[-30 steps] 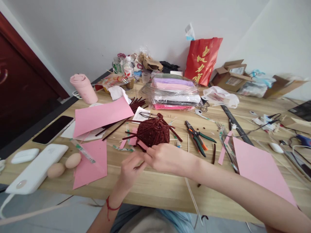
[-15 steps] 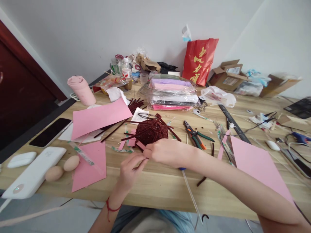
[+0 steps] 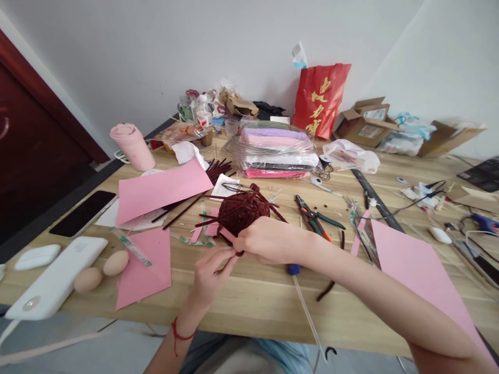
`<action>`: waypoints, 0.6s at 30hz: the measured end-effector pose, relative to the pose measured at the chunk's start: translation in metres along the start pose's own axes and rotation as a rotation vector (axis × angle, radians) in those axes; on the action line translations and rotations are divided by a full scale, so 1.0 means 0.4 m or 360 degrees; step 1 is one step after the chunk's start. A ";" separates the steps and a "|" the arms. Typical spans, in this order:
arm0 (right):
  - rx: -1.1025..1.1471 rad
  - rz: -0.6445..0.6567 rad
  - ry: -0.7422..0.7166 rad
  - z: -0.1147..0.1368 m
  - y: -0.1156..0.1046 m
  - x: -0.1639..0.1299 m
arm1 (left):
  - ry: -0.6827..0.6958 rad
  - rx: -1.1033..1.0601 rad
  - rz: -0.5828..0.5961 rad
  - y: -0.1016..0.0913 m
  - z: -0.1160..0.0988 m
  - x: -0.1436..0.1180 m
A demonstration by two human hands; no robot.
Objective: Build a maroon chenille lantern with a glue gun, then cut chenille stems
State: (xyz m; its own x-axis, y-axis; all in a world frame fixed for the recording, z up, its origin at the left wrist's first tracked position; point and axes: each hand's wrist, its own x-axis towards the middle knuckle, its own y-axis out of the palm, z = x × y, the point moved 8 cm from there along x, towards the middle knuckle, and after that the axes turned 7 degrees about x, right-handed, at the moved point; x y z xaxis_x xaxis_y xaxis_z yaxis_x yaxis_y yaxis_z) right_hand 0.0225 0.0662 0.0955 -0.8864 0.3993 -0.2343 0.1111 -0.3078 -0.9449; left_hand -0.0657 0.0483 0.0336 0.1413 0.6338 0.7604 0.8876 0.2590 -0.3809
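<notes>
A round, dark brown bundle of coiled pipe cleaners [image 3: 241, 210] lies on the table just beyond my hands, with loose stems sticking out to its left. My left hand [image 3: 210, 270] comes from below, its thumb and fingertips pinched together. Against them, at the near side of the bundle, my right hand [image 3: 265, 241] is closed, back of the hand up. A small dark brown pipe cleaner end [image 3: 240, 253] shows between the two hands' fingertips; the rest of it is hidden. A pink paper strip [image 3: 225, 234] pokes out beside the right knuckles.
Wire pliers [image 3: 312, 215] and a blue-tipped clear stick [image 3: 306, 306] lie to the right. Pink sheets [image 3: 146, 265] flank the work, with two eggs [image 3: 116, 263] and a white power bank [image 3: 58, 278] at left. Packaged pipe cleaners [image 3: 278, 150] and a red bag [image 3: 322, 98] stand behind.
My hands stay pinched together in nearly the same place. The small dark end between the fingertips shows more clearly now, and the view has shifted very slightly.
</notes>
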 end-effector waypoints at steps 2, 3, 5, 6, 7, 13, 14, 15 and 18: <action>-0.0028 0.0042 -0.0002 0.008 0.003 0.004 | 0.0001 0.0008 -0.0007 -0.003 -0.003 0.003; -0.0051 0.0062 0.0004 0.014 0.006 0.006 | 0.0000 0.0013 -0.0013 -0.004 -0.004 0.005; -0.0136 0.0076 0.0048 0.026 0.011 0.010 | -0.0003 0.0026 -0.0031 -0.008 -0.008 0.008; -0.0188 0.0056 0.0073 0.034 0.011 0.012 | -0.0005 0.0032 -0.0041 -0.010 -0.009 0.009; -0.0240 0.0022 0.0096 0.043 0.010 0.014 | -0.0007 0.0036 -0.0049 -0.012 -0.011 0.011; -0.0346 -0.0044 0.0227 0.079 0.014 0.017 | -0.0007 0.0022 -0.0051 -0.011 -0.014 0.012; -0.0330 -0.0032 0.0231 0.078 0.015 0.015 | -0.0005 0.0019 -0.0049 -0.010 -0.013 0.011; -0.0308 -0.0023 0.0223 0.075 0.015 0.012 | -0.0004 0.0018 -0.0049 -0.009 -0.012 0.010; -0.0174 -0.0009 0.0187 0.057 0.012 0.001 | -0.0010 0.0028 -0.0050 -0.009 -0.007 0.007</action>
State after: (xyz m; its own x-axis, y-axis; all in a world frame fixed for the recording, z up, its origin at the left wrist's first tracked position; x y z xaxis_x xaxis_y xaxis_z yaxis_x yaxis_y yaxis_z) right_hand 0.0124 0.0451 0.0962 -0.8291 0.5009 -0.2482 0.1603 -0.2122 -0.9640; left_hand -0.0671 0.0470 0.0386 0.1107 0.6295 0.7691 0.8837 0.2917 -0.3659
